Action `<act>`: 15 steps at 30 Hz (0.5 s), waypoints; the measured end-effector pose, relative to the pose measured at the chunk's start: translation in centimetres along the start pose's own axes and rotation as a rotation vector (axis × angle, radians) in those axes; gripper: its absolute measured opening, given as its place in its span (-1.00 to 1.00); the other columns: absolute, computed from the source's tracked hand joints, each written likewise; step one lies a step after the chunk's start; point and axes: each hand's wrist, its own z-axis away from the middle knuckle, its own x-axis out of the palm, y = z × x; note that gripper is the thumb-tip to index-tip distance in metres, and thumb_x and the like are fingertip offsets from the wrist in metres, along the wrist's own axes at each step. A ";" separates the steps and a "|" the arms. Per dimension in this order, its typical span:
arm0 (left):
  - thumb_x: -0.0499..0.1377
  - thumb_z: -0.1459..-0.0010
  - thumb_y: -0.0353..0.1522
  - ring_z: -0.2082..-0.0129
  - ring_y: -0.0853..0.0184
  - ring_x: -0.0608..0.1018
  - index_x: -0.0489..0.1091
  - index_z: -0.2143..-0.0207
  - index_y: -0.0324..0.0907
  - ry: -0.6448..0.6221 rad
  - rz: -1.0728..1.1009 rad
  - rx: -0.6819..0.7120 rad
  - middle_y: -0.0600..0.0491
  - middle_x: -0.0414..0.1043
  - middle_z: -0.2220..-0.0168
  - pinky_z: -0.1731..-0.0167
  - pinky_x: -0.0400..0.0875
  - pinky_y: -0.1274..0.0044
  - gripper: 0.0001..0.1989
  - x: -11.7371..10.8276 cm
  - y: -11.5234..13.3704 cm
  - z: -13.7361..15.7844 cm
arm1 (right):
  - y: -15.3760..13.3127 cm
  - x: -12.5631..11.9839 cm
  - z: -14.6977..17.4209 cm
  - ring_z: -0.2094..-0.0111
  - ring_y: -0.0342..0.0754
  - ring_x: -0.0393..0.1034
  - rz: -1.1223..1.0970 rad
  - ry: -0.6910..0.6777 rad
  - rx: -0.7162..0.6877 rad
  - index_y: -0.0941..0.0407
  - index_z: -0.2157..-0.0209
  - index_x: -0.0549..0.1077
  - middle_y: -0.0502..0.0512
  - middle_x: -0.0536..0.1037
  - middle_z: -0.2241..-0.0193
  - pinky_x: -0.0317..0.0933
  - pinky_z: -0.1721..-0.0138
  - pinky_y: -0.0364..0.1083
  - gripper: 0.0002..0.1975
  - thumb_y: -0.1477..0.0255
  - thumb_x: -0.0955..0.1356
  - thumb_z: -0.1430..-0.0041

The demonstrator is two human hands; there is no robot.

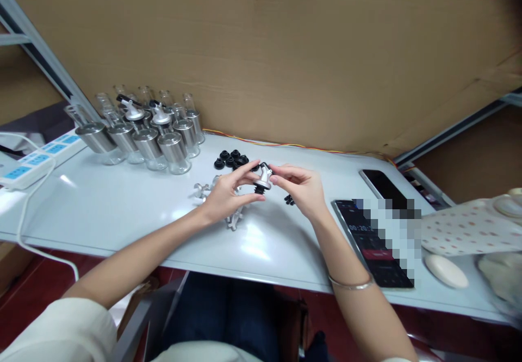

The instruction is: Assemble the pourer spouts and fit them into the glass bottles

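Note:
My left hand (224, 198) holds a bottle pourer (264, 181) between thumb and fingers. It has a silver spout above a black ribbed stopper. My right hand (305, 191) pinches at the top of that pourer, where a small black flap sits on the spout. Its fingertips partly hide the flap. Behind the pourer lie several black rubber stoppers (230, 161) in a cluster. Several silver spout pieces (234, 220) are spread around and under my left hand, which covers some of them. Beside my right hand lie several tiny black pieces (289, 200).
Several glass bottles with metal sleeves (149, 147) stand at the back left, two topped with pourers. A white power strip (38, 161) and cable lie far left. Two phones (359, 226) (379, 185), a spotted pouch (468, 229) and a cream oval object (446, 271) occupy the right.

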 end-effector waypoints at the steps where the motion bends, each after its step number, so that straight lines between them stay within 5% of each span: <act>1: 0.33 0.07 -0.39 0.14 0.28 0.55 0.21 -0.16 -0.16 0.012 -0.008 0.006 0.01 0.49 0.17 -0.01 0.40 0.43 -0.29 0.0 0.0 0.0 | 0.0 0.0 0.0 0.48 -0.11 0.31 0.010 0.005 -0.006 0.05 0.40 0.62 0.02 0.51 0.54 0.20 0.47 -0.11 -0.84 0.39 0.49 0.14; 10: 0.34 0.08 -0.42 0.13 0.29 0.54 0.15 -0.19 -0.11 -0.023 -0.002 -0.029 0.05 0.43 0.24 -0.02 0.38 0.43 -0.24 0.0 -0.1 0.0 | 0.3 0.3 0.0 0.47 -0.10 0.40 0.004 0.163 -0.010 0.06 0.41 0.62 0.05 0.57 0.45 0.31 0.41 -0.07 -0.83 0.34 0.49 0.13; 15: 0.33 0.06 -0.42 0.14 0.28 0.55 0.15 -0.19 -0.11 -0.044 -0.001 -0.012 0.04 0.45 0.23 -0.03 0.38 0.41 -0.25 0.0 -0.1 0.0 | 0.3 0.4 0.1 0.44 -0.09 0.42 0.032 0.082 -0.051 0.02 0.40 0.62 0.03 0.58 0.47 0.30 0.38 -0.08 -0.88 0.42 0.47 0.10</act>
